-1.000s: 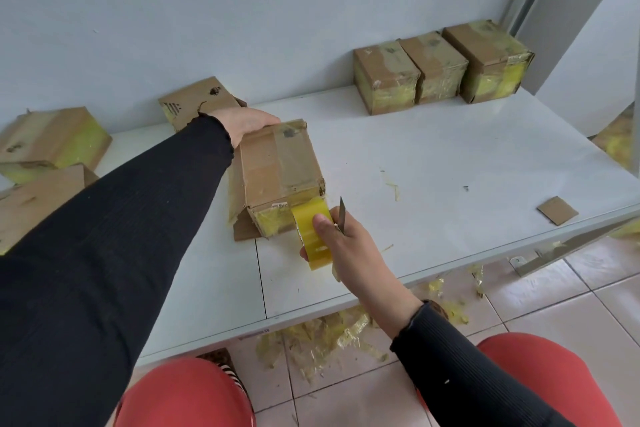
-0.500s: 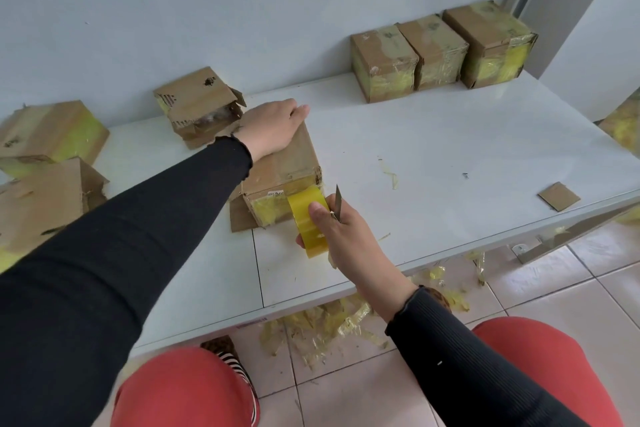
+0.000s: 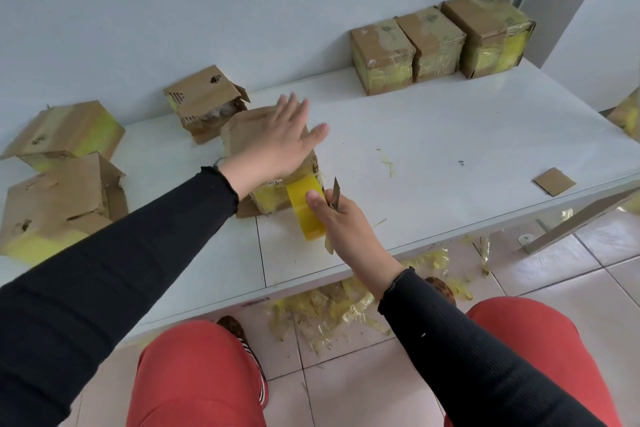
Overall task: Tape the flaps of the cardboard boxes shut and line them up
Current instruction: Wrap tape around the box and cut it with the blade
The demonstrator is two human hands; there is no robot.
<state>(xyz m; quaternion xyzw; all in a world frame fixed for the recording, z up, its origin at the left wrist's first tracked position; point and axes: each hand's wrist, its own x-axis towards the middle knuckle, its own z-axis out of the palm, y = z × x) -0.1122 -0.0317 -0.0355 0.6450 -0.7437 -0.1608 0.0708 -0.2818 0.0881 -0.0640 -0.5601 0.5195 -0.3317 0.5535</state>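
A cardboard box [image 3: 239, 130] stands on the white table [image 3: 433, 149] in front of me. My left hand [image 3: 280, 142] lies flat on its top with the fingers straight and spread. At the box's near face my right hand [image 3: 341, 218] grips a yellow tape roll [image 3: 304, 210] and a small cutter blade [image 3: 335, 192] together. A strip of tape runs from the roll up onto the box. Three taped boxes [image 3: 440, 42] stand in a row against the back wall at the right.
Three untaped boxes, some with open flaps, lie at the left [image 3: 62, 135], [image 3: 59, 204] and behind the worked box [image 3: 204, 99]. A loose cardboard scrap [image 3: 553, 181] sits near the right front edge. Crumpled yellow tape scraps [image 3: 332, 308] litter the tiled floor under the table.
My left hand has slid from the box's far left edge across the top toward the right, fingers now spread. The right hand with the tape roll has stayed at the near face.
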